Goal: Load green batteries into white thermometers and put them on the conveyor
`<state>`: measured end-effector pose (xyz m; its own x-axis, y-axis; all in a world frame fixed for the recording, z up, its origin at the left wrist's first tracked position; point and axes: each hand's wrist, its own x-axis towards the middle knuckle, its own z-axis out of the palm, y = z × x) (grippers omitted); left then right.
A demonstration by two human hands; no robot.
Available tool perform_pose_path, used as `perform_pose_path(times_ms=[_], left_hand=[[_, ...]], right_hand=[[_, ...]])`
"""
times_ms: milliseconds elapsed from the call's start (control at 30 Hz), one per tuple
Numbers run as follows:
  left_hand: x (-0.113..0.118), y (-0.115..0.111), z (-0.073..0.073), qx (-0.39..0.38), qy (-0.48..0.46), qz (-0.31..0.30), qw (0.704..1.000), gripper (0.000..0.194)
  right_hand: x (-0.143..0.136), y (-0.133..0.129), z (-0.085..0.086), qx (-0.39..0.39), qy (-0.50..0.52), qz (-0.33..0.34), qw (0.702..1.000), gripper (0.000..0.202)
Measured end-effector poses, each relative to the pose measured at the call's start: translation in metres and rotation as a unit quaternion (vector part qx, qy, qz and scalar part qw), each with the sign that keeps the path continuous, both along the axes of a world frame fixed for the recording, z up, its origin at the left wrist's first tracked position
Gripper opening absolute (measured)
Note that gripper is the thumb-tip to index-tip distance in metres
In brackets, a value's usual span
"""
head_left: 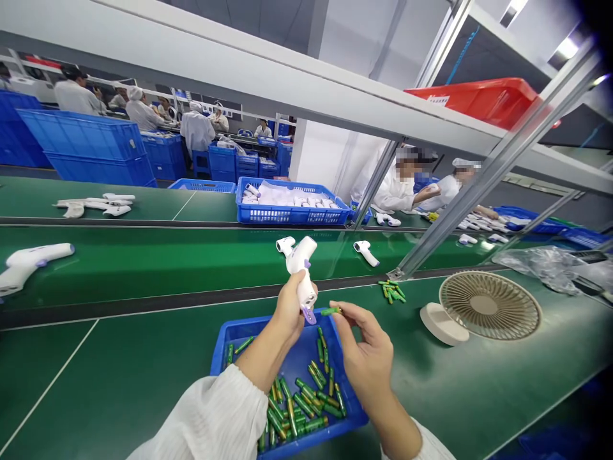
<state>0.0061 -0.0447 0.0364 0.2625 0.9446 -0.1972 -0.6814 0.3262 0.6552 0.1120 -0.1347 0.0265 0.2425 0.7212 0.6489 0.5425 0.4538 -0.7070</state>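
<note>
My left hand is wrapped round a white infrared thermometer, its purple battery cover hanging open at the bottom of the handle. Between thumb and fingers of my right hand is a green battery, just right of the open handle end and apart from it. Below both hands a blue tray holds many loose green batteries. Another white thermometer lies on the green belt behind the held one, and one more lies further right.
Several batteries and a beige fan are at the right. A blue basket of white devices stands behind the belt. A slanted metal post rises at right. Co-workers sit beyond.
</note>
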Motion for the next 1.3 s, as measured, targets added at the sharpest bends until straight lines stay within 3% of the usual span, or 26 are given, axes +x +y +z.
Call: perform_pose_path(times_ms=[133, 233, 300, 467, 533, 600, 667, 733, 800, 867, 900, 967, 1033, 1100, 1200, 1300], left_hand=[[0.005, -0.001, -0.006, -0.028, -0.005, -0.027, 0.999, 0.03], [0.007, -0.002, -0.007, -0.083, 0.008, -0.029, 0.996, 0.029], [0.006, -0.002, -0.006, -0.114, 0.008, -0.029, 0.993, 0.027], [-0.002, 0.002, 0.0, -0.126, -0.053, -0.062, 0.989, 0.027], [-0.006, 0.005, 0.002, -0.131, -0.088, -0.061, 0.986, 0.027], [-0.009, 0.007, 0.003, -0.141, -0.106, -0.045, 0.983, 0.026], [-0.011, 0.009, 0.003, -0.142, -0.112, -0.036, 0.983, 0.026], [-0.012, 0.009, 0.003, -0.135, -0.112, -0.034, 0.984, 0.026], [-0.012, 0.008, 0.003, -0.129, -0.106, -0.03, 0.986, 0.025], [-0.011, 0.007, 0.003, -0.123, -0.094, -0.02, 0.988, 0.024], [-0.011, 0.006, 0.003, -0.122, -0.086, -0.014, 0.989, 0.023], [-0.009, 0.005, 0.003, -0.115, -0.062, 0.001, 0.991, 0.023], [-0.006, 0.005, 0.001, -0.103, -0.028, 0.014, 0.994, 0.023], [-0.003, 0.004, -0.001, -0.092, 0.004, 0.025, 0.995, 0.025], [0.002, 0.003, -0.002, -0.088, 0.029, 0.037, 0.995, 0.025], [0.004, 0.001, -0.001, -0.096, 0.054, 0.051, 0.993, 0.027]], right_hand=[[-0.003, 0.017, -0.003, 0.088, -0.055, 0.055, 0.993, 0.025], [0.0, 0.026, -0.004, 0.172, -0.148, 0.068, 0.971, 0.038], [0.006, 0.027, 0.0, 0.184, -0.209, 0.083, 0.957, 0.04], [0.019, 0.016, 0.013, 0.091, -0.257, 0.087, 0.958, 0.03], [0.018, 0.006, 0.013, -0.007, -0.277, 0.071, 0.958, 0.023], [0.011, -0.003, 0.007, -0.162, -0.376, 0.074, 0.909, 0.02], [-0.001, -0.009, -0.001, -0.296, -0.508, 0.084, 0.805, 0.017], [-0.014, -0.011, -0.009, -0.354, -0.59, 0.092, 0.719, 0.015], [-0.02, -0.01, -0.013, -0.365, -0.62, 0.106, 0.686, 0.015], [-0.02, -0.007, -0.011, -0.358, -0.612, 0.107, 0.697, 0.014], [-0.017, -0.005, -0.008, -0.352, -0.593, 0.099, 0.717, 0.013], [-0.009, -0.002, -0.001, -0.339, -0.505, 0.065, 0.791, 0.013], [-0.001, 0.003, 0.007, -0.301, -0.347, 0.037, 0.887, 0.017], [0.004, 0.009, 0.014, -0.237, -0.171, 0.043, 0.955, 0.022], [0.004, 0.016, 0.018, -0.191, -0.016, 0.084, 0.978, 0.027], [0.002, 0.022, 0.017, -0.21, 0.018, 0.086, 0.974, 0.028]])
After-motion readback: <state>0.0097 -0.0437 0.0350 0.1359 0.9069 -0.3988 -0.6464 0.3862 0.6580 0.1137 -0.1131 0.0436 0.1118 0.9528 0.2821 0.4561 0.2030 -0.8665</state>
